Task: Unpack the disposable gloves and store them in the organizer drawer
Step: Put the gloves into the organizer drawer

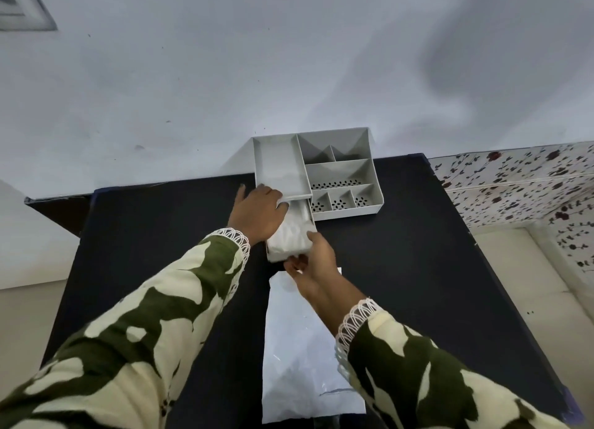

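A grey desk organizer (340, 171) with several compartments stands at the back of the black table. Its drawer (273, 256) is pulled out toward me from under the left tray. A wad of clear disposable gloves (291, 235) lies inside the drawer. My left hand (257, 213) rests flat on the organizer's front left corner, fingers spread over the gloves. My right hand (313, 261) grips the drawer's front edge. The plastic packaging bag (302, 348) lies flat on the table below the drawer, between my arms.
The black table (160, 235) stands against a pale wall (225, 74). A floral-patterned surface (520, 184) lies to the right, and a pale ledge (32, 251) to the left. Patterned green and cream sleeves cover both forearms.
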